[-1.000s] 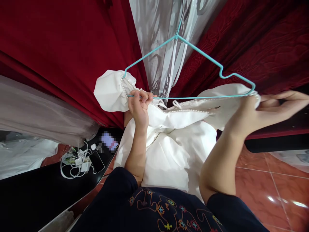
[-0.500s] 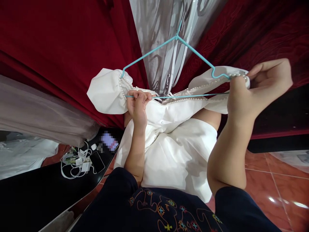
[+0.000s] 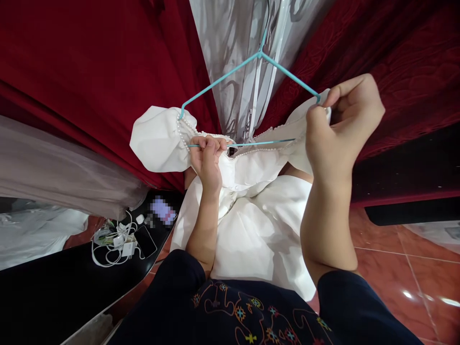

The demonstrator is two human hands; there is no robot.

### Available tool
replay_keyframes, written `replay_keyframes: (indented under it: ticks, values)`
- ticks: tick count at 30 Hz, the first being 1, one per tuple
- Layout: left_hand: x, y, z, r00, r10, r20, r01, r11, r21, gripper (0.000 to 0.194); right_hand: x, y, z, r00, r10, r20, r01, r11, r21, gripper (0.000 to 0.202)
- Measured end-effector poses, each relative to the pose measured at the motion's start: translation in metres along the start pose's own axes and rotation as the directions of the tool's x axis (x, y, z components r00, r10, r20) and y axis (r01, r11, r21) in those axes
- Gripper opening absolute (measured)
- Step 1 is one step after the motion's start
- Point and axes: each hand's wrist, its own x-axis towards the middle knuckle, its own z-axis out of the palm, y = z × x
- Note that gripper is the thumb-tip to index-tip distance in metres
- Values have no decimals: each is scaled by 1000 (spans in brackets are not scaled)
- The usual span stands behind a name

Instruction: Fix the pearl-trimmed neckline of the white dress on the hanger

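Note:
A white dress (image 3: 258, 230) with bead-trimmed neckline and puffed sleeves lies over my lap. A light blue hanger (image 3: 223, 79) stands at its neckline, one end tucked by the left puffed sleeve (image 3: 154, 139). My left hand (image 3: 208, 155) is closed around the hanger's thin bottom bar. With thumb and fingers my right hand (image 3: 345, 120) pinches the beaded edge of the other shoulder, right at the hanger's far end, which the hand partly hides. The hanger's hook points up and away from me.
Dark red curtains (image 3: 108, 62) hang on both sides of a sheer white cloth (image 3: 230, 43). To the left, a black table (image 3: 72, 287) bears white cables (image 3: 122, 235), a dark phone (image 3: 145, 241) and a blurred-out lit screen. Reddish floor tiles (image 3: 388, 268) show at right.
My right hand has moved left, bringing the beaded shoulder edge inward over the hanger's end. The bodice now hangs slacker. My left hand keeps its grip on the bottom bar.

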Motion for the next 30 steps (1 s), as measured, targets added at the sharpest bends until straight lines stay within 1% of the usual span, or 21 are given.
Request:
replay_keyframes:
  ticks: [2,4,5,7,8,9,10,12,13,14,15,16,17,18,19,21,22,24,26,28,30]
  values:
    - [1,0,-1,1000,-4,-2,4,1000,10,33,-4,1,-1,999,35,22,-35,999,1,26]
    - [2,-1,-3,1000,-8,1,8,1000,20,33,-9,0,-9,988,128,86,-130,991,20,24]
    - [2,-1,-3,1000,-9,4,9,1000,21,33,-12,-2,-14,973,190,134,-194,981,22,22]
    - [1,-3,-3,1000,-5,13,5,1000,20,35,-17,-9,-25,919,306,249,-316,949,1,15]
    - [1,-3,-3,1000,-2,15,2,1000,23,36,-20,-13,-29,893,336,298,-352,936,-1,11]
    - [1,-4,-2,1000,-3,12,2,999,34,37,-23,-18,-31,882,338,328,-362,932,14,11]
    - [0,-4,-1,1000,-6,3,6,999,52,38,-26,-21,-30,884,316,343,-351,935,44,15]
    - [0,-3,1,1000,-17,-25,19,995,94,40,-36,-24,-23,896,264,356,-319,942,105,28]
    - [0,-3,1,999,-24,-37,28,993,111,41,-42,-24,-16,888,253,384,-321,939,121,36]
    - [0,-2,1,999,-31,-43,36,992,121,41,-49,-21,-8,861,258,438,-340,933,120,43]
    - [1,-2,1,998,-36,-43,41,992,122,42,-57,-18,1,818,270,508,-372,922,108,48]
    - [1,-1,0,999,-39,-38,43,992,119,42,-65,-13,9,774,282,567,-402,910,97,49]
    - [1,-1,-1,999,-42,-32,46,992,114,42,-74,-8,17,746,287,601,-423,901,96,48]
    - [1,-1,-1,998,-50,-24,52,993,110,43,-83,-3,24,754,286,592,-428,897,112,45]
    - [0,-1,-2,998,-64,-17,65,992,106,44,-90,1,30,783,285,553,-421,897,135,42]
    - [-3,-1,-3,994,-107,-7,107,988,110,43,-101,9,38,858,281,430,-388,903,185,38]
    - [-5,-2,-4,991,-134,-2,134,984,120,41,-103,11,40,883,277,378,-372,905,206,38]
    - [-8,-3,-6,983,-184,11,180,970,163,39,-103,15,44,908,277,314,-358,901,243,37]
    - [-10,-1,-12,972,-233,40,216,945,246,40,-100,17,47,919,279,280,-355,893,276,37]
    - [-9,6,-22,934,-332,130,262,886,382,41,-97,19,49,923,276,269,-350,892,285,37]
    - [-8,20,-31,850,-453,269,253,799,545,39,-96,21,49,924,267,275,-341,900,273,37]
